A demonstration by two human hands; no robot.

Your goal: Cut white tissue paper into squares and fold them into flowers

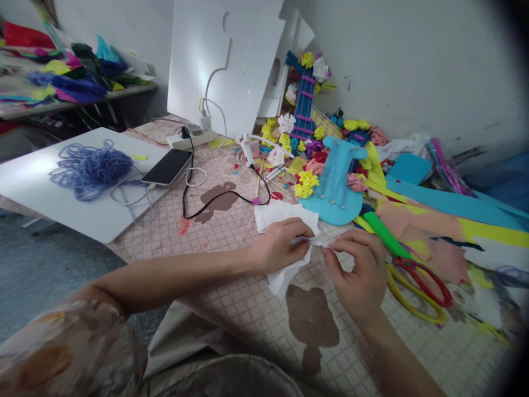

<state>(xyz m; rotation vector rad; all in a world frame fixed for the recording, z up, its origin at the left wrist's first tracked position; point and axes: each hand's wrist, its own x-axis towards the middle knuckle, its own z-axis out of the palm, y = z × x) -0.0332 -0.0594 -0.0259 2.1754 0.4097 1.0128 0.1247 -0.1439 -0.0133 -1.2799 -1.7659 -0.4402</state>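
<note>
A piece of white crepe paper (pixel 285 212) is bunched in the middle between my two hands, its wider ends fanning out above and below. My left hand (pixel 283 245) is closed around the gathered part from the left. From the right, my right hand (pixel 357 270) pinches the twisted end between thumb and fingers. Just beyond the hands lies a blue board shape (pixel 334 187) with small pegs along it and paper flowers beside it. Scissors (pixel 417 289) with red and yellow handles rest to the right of my right hand.
A glue gun (pixel 247 151) with a black cord stands near the back. To the left are a phone (pixel 167 167) and a heap of purple yarn (pixel 93 168) on a white board (pixel 95 220). Scraps of coloured paper (pixel 438 220) cover the right side. A power strip (pixel 192 138) sits behind.
</note>
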